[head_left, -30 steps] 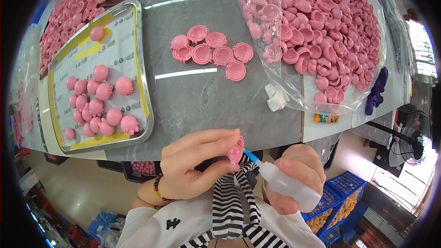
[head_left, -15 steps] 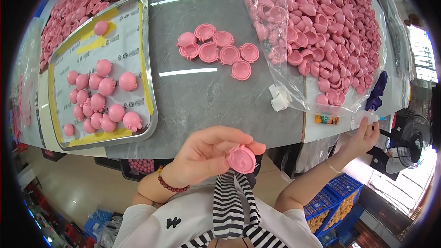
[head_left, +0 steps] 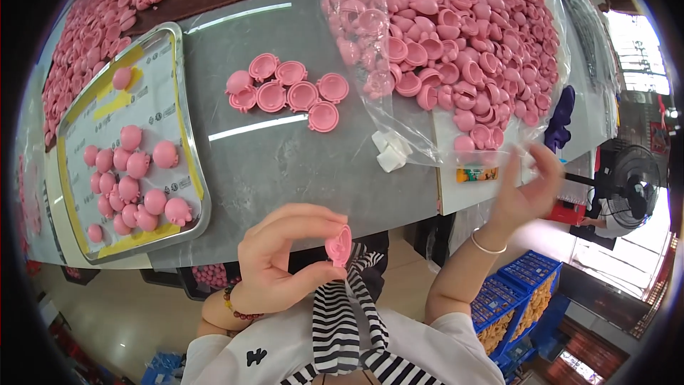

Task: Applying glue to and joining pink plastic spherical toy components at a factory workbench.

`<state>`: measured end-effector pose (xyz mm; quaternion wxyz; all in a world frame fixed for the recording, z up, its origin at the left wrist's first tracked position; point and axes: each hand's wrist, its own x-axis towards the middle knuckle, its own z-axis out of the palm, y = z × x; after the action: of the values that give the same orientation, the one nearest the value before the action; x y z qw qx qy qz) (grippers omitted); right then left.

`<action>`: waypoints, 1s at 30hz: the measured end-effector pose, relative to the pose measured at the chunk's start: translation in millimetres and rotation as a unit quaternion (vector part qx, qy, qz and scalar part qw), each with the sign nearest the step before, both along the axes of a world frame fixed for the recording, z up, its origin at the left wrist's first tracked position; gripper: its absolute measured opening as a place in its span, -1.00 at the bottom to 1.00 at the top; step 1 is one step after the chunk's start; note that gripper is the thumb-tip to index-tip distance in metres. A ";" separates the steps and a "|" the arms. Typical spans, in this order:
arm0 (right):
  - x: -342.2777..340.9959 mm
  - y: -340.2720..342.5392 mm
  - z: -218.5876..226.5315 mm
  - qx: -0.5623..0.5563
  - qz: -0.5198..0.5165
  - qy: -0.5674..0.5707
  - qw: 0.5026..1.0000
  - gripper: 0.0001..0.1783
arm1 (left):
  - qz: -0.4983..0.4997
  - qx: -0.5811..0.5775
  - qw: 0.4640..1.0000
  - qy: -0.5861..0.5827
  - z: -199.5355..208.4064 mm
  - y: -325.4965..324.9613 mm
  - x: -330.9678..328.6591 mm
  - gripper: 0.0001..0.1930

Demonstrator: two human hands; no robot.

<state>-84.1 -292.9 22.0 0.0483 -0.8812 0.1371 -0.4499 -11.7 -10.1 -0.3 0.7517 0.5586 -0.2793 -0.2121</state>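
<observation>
Between the thumb and fingers of my left hand (head_left: 292, 260), a pink half shell (head_left: 339, 247) is held up edge-on, with its hollow side partly in view. Further right, my right hand (head_left: 524, 196) is raised beside the plastic bag's near edge. It is blurred; thumb and forefinger look apart, and I make out nothing held. Several pink half shells (head_left: 302, 96) lie hollow side up in a cluster on the grey table (head_left: 285, 171). One rounded pink piece (head_left: 239, 82) sits at the cluster's left end.
A metal tray (head_left: 203, 224) holds several round pink balls (head_left: 130, 189) at left. At back right, a clear bag (head_left: 367, 100) spills over with pink shells. Beside it are a crumpled white piece (head_left: 392, 151) and a purple object (head_left: 561, 117). A fan (head_left: 630, 178) stands far right.
My left hand has turned the shell from facing up to edge-on. My right hand has moved left, its fingers parting from a whitish translucent thing they touched. The whole view has shifted.
</observation>
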 end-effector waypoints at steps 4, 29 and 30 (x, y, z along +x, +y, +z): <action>42.2 19.8 -3.1 0.087 0.017 0.224 0.971 -0.63 | 0.004 -0.036 0.998 0.050 1.1 -0.2 -0.1 -0.59; 5.2 116.3 -9.9 0.305 0.386 0.140 0.859 -0.59 | 0.022 -0.003 1.000 0.015 -3.0 -4.0 3.9 -0.57; 5.1 123.1 -14.1 0.331 0.387 0.107 0.854 -0.59 | 0.025 -0.016 0.999 0.019 -6.2 -4.6 2.8 -0.56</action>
<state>-79.0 -169.7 7.8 0.4920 -0.8379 -0.0696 -0.2262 -8.9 -14.7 -6.4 0.7706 0.5493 -0.2540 -0.1998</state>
